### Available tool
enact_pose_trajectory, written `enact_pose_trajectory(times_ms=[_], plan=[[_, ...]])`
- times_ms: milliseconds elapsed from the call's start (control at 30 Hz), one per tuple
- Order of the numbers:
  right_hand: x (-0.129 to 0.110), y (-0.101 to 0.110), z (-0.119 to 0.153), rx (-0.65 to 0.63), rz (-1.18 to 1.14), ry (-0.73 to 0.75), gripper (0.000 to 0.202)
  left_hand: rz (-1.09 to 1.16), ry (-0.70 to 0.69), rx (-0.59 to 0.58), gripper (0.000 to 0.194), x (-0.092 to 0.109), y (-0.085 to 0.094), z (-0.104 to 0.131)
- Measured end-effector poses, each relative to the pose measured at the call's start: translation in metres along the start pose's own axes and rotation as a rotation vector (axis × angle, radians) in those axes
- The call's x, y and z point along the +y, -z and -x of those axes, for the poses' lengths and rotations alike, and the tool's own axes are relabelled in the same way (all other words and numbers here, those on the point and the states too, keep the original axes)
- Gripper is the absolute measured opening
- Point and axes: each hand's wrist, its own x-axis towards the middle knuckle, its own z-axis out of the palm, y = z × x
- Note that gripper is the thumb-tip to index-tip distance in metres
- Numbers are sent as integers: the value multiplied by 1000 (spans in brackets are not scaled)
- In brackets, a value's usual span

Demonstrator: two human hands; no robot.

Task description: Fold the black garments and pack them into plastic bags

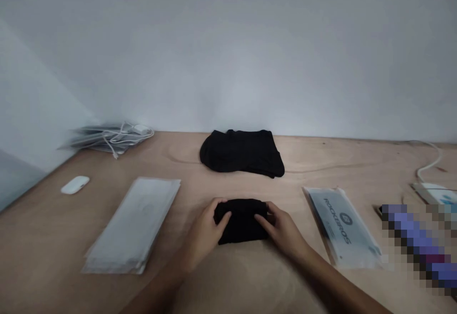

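Observation:
A folded black sock [243, 223] lies on the wooden table in front of me, a compact rectangle. My left hand [206, 226] grips its left end, thumb on top and fingers behind the far corner. On the opposite end, my right hand [283, 230] pinches the cloth in the same way. Beyond them, close to the wall, rests a flat pile of black socks [241, 152] with rounded ends showing.
Left of my hands is a stack of frosted plastic bags [135, 223], with a white case [75, 185] and cables [124, 135] farther off. A filled ROCKBROS bag [344, 226] lies right, beside a blurred-out purple object [419, 242].

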Motion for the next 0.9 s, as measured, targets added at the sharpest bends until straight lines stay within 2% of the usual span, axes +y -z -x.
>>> enact_pose_trajectory(times_ms=[100,167,233,267,333,400,467,633,733,800,900], plan=[[8,-8,-12,83,56,-27,23,-71,-116,119,24,-7,-7,-5],[9,-10,-13,156,145,-23,35,-82,-200,137,23,-11,-9,-6],[6,-7,-11,210,350,95,45,-78,-257,113,22,-13,-9,-6],[4,-4,-10,196,471,211,45,-71,-264,94,21,-13,-8,-6],[0,1,-7,69,661,474,40,-60,-258,69,20,-14,-7,-8],[-2,4,-5,-89,727,618,36,-58,-248,69,19,-14,-6,-11],[-3,3,-3,-127,769,599,34,-55,-235,85,20,-15,-3,-12],[-11,-11,13,58,867,357,33,-60,-216,180,19,-20,8,-11],[-25,-15,18,66,873,251,39,-81,-208,238,17,-22,14,-12],[-33,-14,14,33,856,288,47,-116,-217,256,16,-22,20,-14],[-37,-13,1,-154,813,482,66,-234,-272,270,19,-23,41,-18]])
